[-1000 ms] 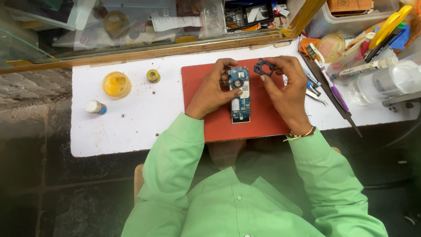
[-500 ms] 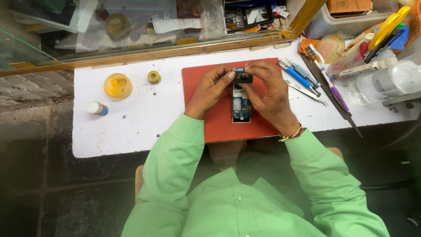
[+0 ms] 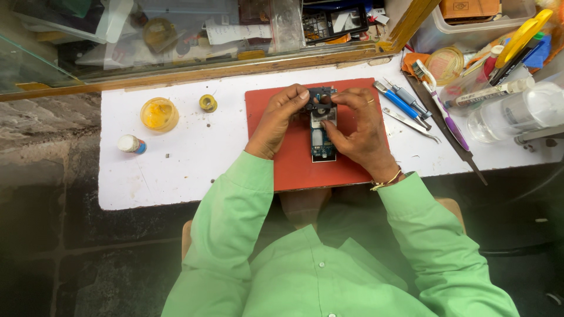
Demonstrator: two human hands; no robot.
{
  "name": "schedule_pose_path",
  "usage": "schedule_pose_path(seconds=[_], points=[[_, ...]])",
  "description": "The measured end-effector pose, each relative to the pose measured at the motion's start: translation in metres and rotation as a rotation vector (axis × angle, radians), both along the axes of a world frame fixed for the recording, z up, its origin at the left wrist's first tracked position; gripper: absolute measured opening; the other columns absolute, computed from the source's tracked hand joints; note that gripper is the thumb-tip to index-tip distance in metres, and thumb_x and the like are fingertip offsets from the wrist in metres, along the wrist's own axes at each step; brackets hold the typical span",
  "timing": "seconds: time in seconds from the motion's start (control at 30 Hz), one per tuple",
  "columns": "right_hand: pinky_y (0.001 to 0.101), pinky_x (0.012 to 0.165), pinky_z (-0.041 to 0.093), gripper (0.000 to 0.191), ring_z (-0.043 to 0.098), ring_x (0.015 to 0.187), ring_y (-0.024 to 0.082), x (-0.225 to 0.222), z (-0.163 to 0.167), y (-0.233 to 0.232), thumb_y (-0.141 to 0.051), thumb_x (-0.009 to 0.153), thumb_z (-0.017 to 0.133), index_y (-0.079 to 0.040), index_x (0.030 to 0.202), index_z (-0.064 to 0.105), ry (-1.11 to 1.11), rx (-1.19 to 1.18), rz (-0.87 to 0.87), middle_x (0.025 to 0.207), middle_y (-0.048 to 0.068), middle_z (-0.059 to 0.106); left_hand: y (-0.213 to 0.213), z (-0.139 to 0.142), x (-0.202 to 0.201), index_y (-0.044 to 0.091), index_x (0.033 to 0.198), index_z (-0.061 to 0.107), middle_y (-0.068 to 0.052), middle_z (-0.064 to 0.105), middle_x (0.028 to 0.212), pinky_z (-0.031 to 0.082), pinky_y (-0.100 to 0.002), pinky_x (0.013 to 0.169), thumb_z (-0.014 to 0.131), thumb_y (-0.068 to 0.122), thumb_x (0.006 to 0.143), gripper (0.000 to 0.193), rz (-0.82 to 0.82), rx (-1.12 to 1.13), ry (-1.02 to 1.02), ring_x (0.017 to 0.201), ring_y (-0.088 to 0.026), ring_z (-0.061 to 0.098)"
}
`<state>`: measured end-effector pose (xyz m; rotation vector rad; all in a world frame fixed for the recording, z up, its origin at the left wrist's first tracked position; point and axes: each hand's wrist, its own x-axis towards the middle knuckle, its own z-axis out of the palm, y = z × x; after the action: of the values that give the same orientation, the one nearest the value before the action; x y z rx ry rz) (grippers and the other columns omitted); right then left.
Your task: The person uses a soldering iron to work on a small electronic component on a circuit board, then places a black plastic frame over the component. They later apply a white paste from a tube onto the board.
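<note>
Green sleeves at bottom centre, then red mat [image 3: 282,170] on white table [image 3: 176,170], opened phone [image 3: 322,140] flat at frame centre. Left hand [image 3: 276,120] and right hand [image 3: 359,129] either side of it, fingertips pressed together pinching small dark part [image 3: 320,108] at phone's top end. Farther: yellow jar [image 3: 159,114] upper left, blue screwdrivers [image 3: 402,103] and tweezers [image 3: 411,124] upper right.

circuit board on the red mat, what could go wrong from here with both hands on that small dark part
1. The small dark part is pinched by the left hand and right hand at the circuit board top; a slip might drop it or strain the board.
2. Tiny specks lie loose on the white tabletop; more could scatter.
3. The tweezers and blue screwdriver sit near the right wrist and could be knocked.
</note>
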<state>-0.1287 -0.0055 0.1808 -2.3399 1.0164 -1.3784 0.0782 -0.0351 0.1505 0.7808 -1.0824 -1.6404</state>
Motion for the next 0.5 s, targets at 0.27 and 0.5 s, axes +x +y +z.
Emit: schedule_pose_path(seconds=[0.27, 0.5], points=[[0.0365, 0.099, 0.052, 0.057, 0.061, 0.111, 0.025, 0.004, -0.005, -0.001, 0.006, 0.088, 0.080, -0.007, 0.135, 0.053, -0.017, 0.034, 0.002, 0.117, 0.012, 0.063, 0.000, -0.003, 0.000, 0.015, 0.100, 0.065, 0.006, 0.064, 0.093, 0.042, -0.025, 0.082, 0.061, 0.035, 0.104, 0.021, -0.008, -0.022, -0.057, 0.088, -0.005, 0.054], [0.0346, 0.102, 0.047, 0.055, 0.060, 0.116, 0.018, -0.003, -0.016, -0.004, 0.005, 0.104, 0.067, -0.005, 0.151, 0.040, -0.256, 0.201, 0.099, 0.123, 0.010, 0.065, 0.002, 0.002, 0.000, 0.014, 0.101, 0.066, 0.005, 0.067, 0.095, 0.046, -0.026, 0.084, 0.061, 0.036, 0.104, 0.023, -0.025, -0.034, -0.021, 0.089, -0.006, 0.058]])
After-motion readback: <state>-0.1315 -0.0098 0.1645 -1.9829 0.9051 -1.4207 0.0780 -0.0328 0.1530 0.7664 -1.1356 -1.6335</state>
